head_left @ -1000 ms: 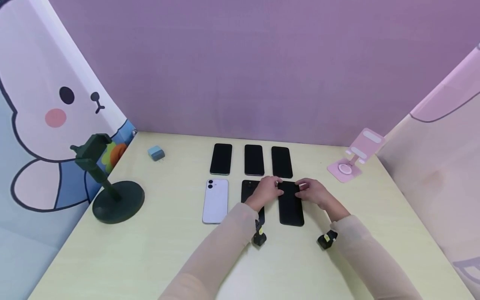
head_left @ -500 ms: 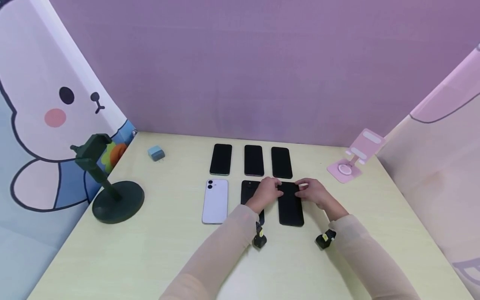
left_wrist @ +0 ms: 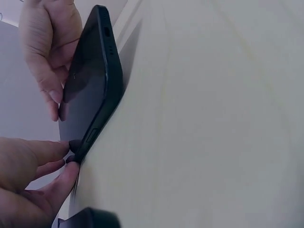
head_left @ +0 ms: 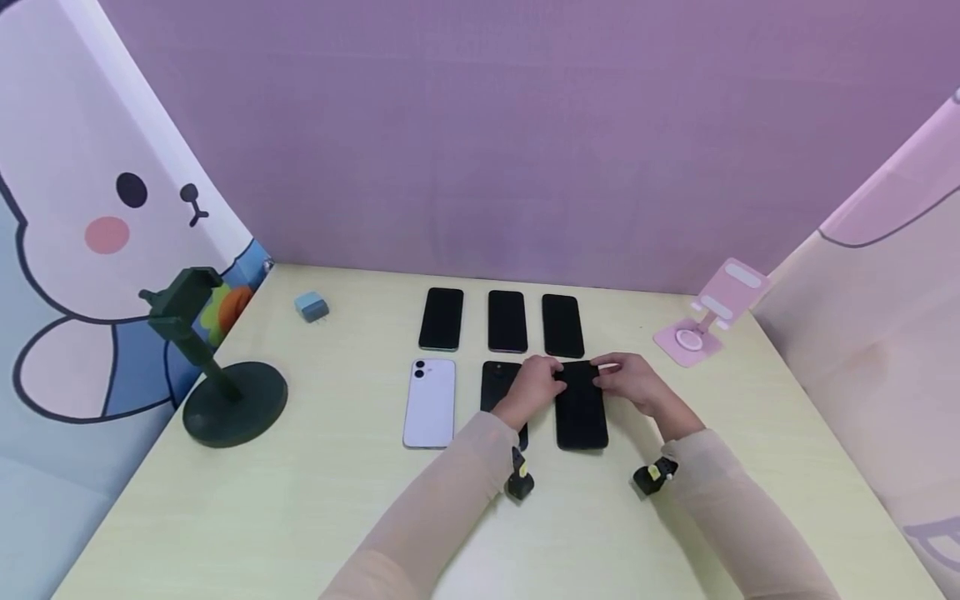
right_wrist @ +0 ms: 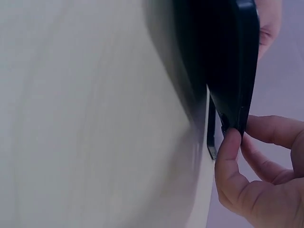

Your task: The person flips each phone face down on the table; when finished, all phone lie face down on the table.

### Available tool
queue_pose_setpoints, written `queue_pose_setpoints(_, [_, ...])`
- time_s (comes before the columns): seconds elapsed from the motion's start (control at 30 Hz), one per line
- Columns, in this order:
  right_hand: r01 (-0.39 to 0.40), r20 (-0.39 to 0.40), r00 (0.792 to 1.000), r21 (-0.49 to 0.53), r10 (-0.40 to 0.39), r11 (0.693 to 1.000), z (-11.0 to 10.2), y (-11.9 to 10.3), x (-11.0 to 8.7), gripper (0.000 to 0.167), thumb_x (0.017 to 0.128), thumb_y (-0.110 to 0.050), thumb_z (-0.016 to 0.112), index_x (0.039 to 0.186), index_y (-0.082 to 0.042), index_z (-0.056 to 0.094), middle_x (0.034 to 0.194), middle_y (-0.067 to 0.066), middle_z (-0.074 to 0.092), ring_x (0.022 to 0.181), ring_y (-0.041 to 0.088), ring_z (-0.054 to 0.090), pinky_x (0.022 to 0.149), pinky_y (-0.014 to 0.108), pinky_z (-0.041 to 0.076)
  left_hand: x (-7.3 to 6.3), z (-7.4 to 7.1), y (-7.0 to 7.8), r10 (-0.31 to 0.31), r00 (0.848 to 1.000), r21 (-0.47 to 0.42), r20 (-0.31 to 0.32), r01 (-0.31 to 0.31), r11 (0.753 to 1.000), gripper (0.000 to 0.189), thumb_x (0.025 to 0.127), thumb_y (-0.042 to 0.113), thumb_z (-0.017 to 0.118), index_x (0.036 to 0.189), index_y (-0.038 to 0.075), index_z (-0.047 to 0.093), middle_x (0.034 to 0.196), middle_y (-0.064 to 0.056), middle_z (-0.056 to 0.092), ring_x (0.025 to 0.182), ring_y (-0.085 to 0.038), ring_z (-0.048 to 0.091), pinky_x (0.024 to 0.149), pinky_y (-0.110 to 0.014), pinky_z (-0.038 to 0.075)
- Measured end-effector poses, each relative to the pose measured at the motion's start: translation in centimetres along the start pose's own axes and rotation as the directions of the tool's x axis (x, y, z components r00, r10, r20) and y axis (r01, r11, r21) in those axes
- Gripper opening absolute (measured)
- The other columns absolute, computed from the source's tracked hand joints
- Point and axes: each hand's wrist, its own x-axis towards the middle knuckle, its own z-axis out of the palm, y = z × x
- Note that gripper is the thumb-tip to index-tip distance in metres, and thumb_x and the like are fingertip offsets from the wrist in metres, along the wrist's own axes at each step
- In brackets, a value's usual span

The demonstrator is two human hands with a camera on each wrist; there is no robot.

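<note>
Stand (head_left: 234, 410), dark green and round-based, rises near the left edge of the faintly grained counter (head_left: 255, 517); left hand (head_left: 533, 388) pinches one side of a smooth, round-cornered black phone (head_left: 581, 410), tilted, well inside the far edge; right hand (head_left: 632, 384) pinches the other.

The held phone (left_wrist: 88, 80) looks smooth and glossy, the sleeve (head_left: 442, 492) matt cloth, the table (head_left: 300, 492) smooth, wood-grained.
</note>
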Motion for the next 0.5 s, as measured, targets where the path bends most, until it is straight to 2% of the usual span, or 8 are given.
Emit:
queue_pose_setpoints(0.23, [-0.001,0.015,1.0,0.043,0.001,0.999,-0.2,-0.5,0.1,0.044,0.088,0.013,0.059,0.128,0.02,0.044,0.096,0.013,0.054,0.077,0.013,0.059,0.071,0.029,0.056,-0.1,0.2,0.0,-0.003,1.0,-0.023,-0.011,0.003,1.0,0.021,0.087,0.008,0.073,0.107,0.0,0.072,0.093,-0.006,0.07,0.088,-0.018,0.063,0.079,-0.023,0.049])
queue_pose_setpoints(0.5, [0.018,0.013,1.0,0.041,-0.019,0.999,-0.4,-1.2,-0.1,0.044,0.088,0.011,0.061,0.129,0.019,0.046,0.095,0.011,0.054,0.075,0.009,0.057,0.07,0.026,0.054,-0.1,0.5,0.1,-0.009,1.0,-0.117,-0.017,0.007,0.993,0.021,0.088,0.008,0.072,0.107,-0.001,0.071,0.086,-0.004,0.067,0.079,-0.015,0.061,0.073,-0.022,0.049])
